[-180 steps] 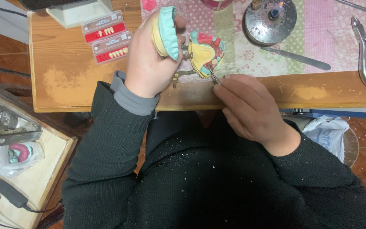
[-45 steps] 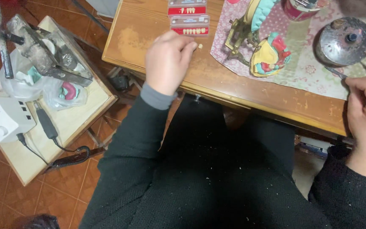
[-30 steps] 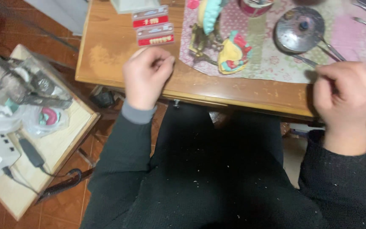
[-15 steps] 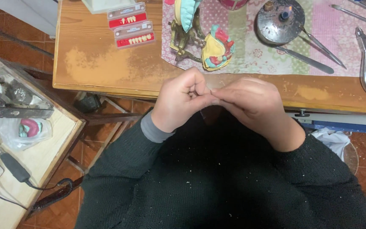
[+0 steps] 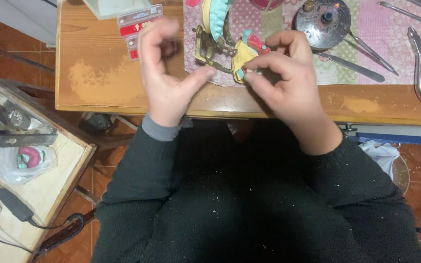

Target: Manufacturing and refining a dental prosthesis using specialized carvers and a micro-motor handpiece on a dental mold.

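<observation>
A person in a dark sweater is sitting at a wooden workbench [image 5: 98, 92]. The right hand [image 5: 288, 83] is pinching its fingertips on the yellow-and-pink dental model [image 5: 247, 52], apparently steadying it on the patterned cloth [image 5: 269, 22] near the bench edge. The left hand [image 5: 164, 73] is hovering beside it, fingers spread and holding nothing, blocking the red tooth cards [image 5: 133, 24]. Beyond are lying a brass articulator [image 5: 208, 41], a round metal burner [image 5: 322, 22] and pliers [image 5: 417, 58].

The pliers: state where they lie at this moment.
In the head view, the pliers lie at the far right of the wooden table, on the patterned cloth's right edge, right of two thin metal tools and away from both hands.
</observation>
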